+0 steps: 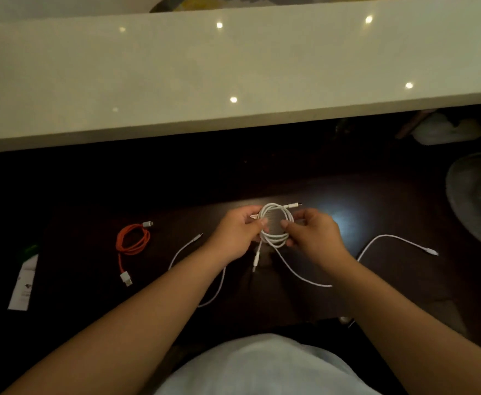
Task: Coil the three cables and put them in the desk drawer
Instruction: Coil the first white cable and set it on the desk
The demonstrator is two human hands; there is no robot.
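Both hands, left [238, 233] and right [313, 233], pinch a white coil [276, 223] above the dark counter [376, 280]. An orange cable [132, 239] lies coiled at left; another white cable [387, 238] trails loose. No drawer shows; nothing looks stowed yet.

Pale counter slab [233, 67]: glossy, runs across the whole upper half of the frame, with small bright light spots reflected on it. Dark tabletop [376, 280]: fills the middle band below the slab, with a bluish glare patch right of centre. White card or packet [24, 283]: lower left, lying flat, a green blur at its top end. Round grey disc [479, 195]: right edge, partly cut off. Whitish crumpled bag [444, 129]: upper right, under the slab. White garment [268, 366]: bottom centre.
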